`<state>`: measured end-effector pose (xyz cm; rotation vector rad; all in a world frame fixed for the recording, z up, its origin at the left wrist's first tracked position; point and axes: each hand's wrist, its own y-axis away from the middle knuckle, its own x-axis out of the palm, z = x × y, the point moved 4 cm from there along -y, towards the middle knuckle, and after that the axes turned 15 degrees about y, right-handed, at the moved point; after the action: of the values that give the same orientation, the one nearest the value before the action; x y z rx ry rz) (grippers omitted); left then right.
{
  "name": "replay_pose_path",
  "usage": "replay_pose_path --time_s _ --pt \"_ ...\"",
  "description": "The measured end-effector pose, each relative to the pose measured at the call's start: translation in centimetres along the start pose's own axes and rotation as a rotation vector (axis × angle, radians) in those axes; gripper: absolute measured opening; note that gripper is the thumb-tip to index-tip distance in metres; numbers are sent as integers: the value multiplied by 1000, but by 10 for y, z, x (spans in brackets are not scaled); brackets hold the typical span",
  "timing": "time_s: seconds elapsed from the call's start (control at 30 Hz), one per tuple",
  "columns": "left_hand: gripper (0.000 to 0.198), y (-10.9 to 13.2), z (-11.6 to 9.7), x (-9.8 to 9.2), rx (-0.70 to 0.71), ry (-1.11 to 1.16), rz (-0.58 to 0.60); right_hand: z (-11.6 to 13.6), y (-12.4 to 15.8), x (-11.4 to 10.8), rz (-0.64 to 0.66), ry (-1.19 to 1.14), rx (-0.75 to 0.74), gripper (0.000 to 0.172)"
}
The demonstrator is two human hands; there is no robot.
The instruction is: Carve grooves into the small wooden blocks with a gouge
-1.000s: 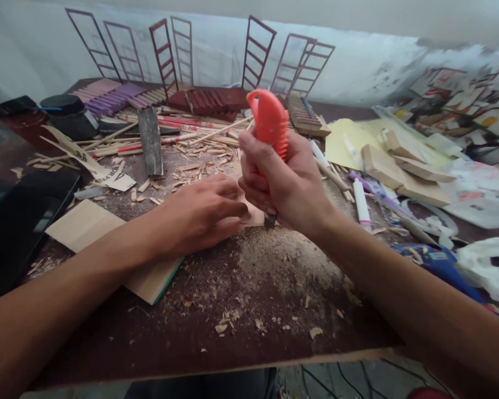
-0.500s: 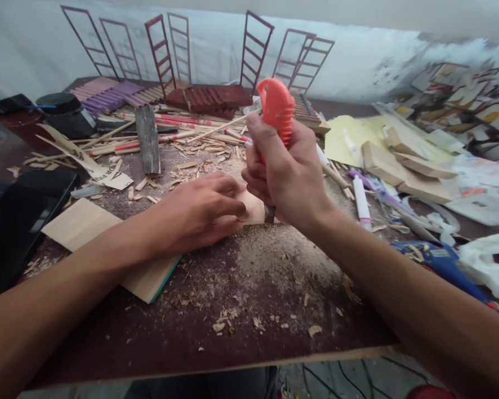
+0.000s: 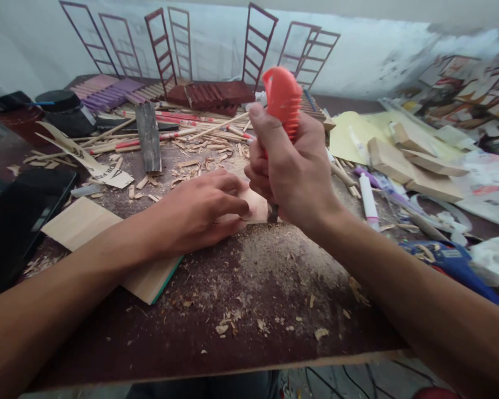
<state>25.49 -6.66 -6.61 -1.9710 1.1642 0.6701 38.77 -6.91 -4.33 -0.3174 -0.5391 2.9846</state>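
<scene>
With the right hand (image 3: 295,172) clamped on the orange cutter (image 3: 283,100), blade down on the thin wood piece (image 3: 256,208) on the counter (image 3: 249,305), the left hand (image 3: 195,213), laid flat pinning it, belongs behind the cut line.

Scene is taken from one head-worn camera, aimed forward and down across the worktable (image 3: 241,338) toward the back wall (image 3: 357,61). The left hand (image 3: 195,213) and the right hand (image 3: 295,177), with its orange cutter (image 3: 283,100), are framed close at centre. Margins are bowed, probably by a wide lens.
</scene>
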Motion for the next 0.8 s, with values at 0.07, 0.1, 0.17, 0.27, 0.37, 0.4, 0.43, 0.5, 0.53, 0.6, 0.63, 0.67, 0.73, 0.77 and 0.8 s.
replay_pose_path --time_s 0.07,0.1,0.17,0.27,0.37,0.4,0.43,0.5,0.53,0.6,0.63,0.67,0.73,0.77,0.8 --pt "22 0 1 0 -7 -2 0 -1 -1 0 11 18 8 59" --pt "22 0 1 0 -9 -5 1 -2 -2 0 6 30 13 59" --pt "21 1 2 0 -15 -10 4 -2 -2 -1 -14 55 19 59" --pt "21 1 2 1 -12 -11 -5 -1 -2 -1 -25 87 16 58" --pt "21 1 2 1 -19 -2 -10 -1 -2 0 -11 104 13 57" --pt "21 1 2 0 -22 2 -7 -2 -2 0 -13 107 11 57" --pt "21 1 2 0 -27 5 -2 -2 -2 0 -21 108 7 56" --pt "21 0 1 0 -25 11 5 -4 -3 1 -43 110 -1 54" --pt "21 0 1 0 -19 11 8 -5 -3 1 -54 115 -2 53" --pt "20 0 1 0 -17 10 10 -6 -4 1 -73 144 1 51" --pt "20 0 0 0 -18 9 9 -7 -4 2 -80 166 4 51" --pt "20 0 0 0 -20 11 5 -8 -4 2 -89 191 5 50" --pt "21 0 0 1 -30 17 -4 -9 -3 2 -108 234 -3 49" --pt "21 1 0 1 -31 21 -8 -9 -2 2 -116 248 -10 48" --pt "21 1 -1 1 -29 24 -12 -9 -1 2 -121 255 -21 47"
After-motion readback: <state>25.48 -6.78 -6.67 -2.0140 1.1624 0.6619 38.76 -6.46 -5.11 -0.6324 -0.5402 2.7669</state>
